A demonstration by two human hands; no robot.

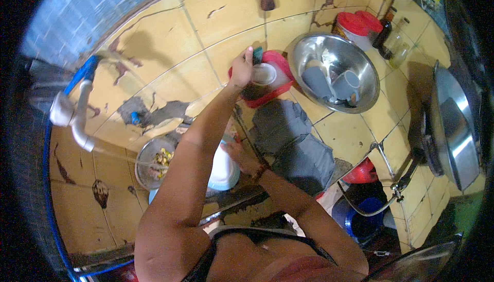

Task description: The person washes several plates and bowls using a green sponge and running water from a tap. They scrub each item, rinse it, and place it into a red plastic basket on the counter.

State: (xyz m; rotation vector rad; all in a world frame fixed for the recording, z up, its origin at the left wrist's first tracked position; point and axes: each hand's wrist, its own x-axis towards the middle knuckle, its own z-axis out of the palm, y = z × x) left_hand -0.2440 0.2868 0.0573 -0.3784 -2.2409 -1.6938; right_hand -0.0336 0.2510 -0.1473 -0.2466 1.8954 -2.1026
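Note:
My left hand (242,71) reaches forward to a red plastic container (283,63), with a green scouring pad (257,53) at its thumb and fingers. A round white tub (264,74) sits within the red container. Closer to my body, my right hand (243,158) grips the rim of a white and light-blue dish (224,170), which my left forearm partly hides. Left of that arm is a metal bowl (144,166) with food scraps (164,160) in it. A thin stream of water runs from the white pipe tap (83,139) towards this bowl.
A stainless steel basin (301,56) holds grey cups (347,83). Behind it stand red-lidded tubs (357,23) and glass bottles (386,31). A large metal pan (455,127) is at the right, near a gas hose (362,213). Cracked yellow tiles (224,23) and grey patches (283,123) surround the sink area.

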